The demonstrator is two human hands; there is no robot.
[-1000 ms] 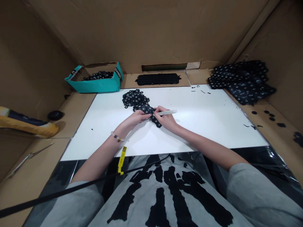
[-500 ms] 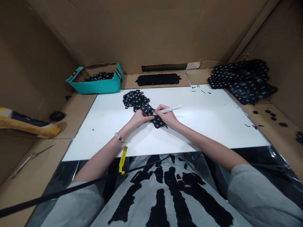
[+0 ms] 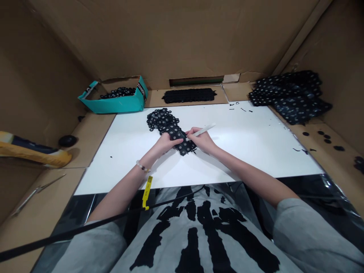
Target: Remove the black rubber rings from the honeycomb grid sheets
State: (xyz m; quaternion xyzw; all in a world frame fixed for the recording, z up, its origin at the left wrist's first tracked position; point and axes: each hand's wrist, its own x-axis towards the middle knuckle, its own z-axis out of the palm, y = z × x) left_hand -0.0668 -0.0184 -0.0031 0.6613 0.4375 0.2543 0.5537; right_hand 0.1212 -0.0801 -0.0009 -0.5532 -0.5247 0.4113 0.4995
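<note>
A black strip of cloth with pale dots (image 3: 176,132) lies slanted on the white board. My left hand (image 3: 165,143) grips its near left edge, thumb on top and the other fingers partly hidden under it. In my right hand (image 3: 202,140) is a slim white pen-like tool (image 3: 207,129), pinched with its tip down at the strip's right side; the tip itself is too small to make out. Beyond the strip, a heap of small dark rings (image 3: 160,118) touches its far end.
At the back left stands a turquoise box (image 3: 119,104) holding more dark rings. A black ribbed bundle (image 3: 189,95) lies at the back, dotted cloth (image 3: 290,94) at the back right. Scissors (image 3: 38,189) and a yellow tube (image 3: 34,149) are on the left. Cardboard walls (image 3: 182,38) surround the board.
The strip's near end has swung slightly left. The white tool now tilts more steeply, and my right hand has shifted a little. My left hand keeps its grip.
</note>
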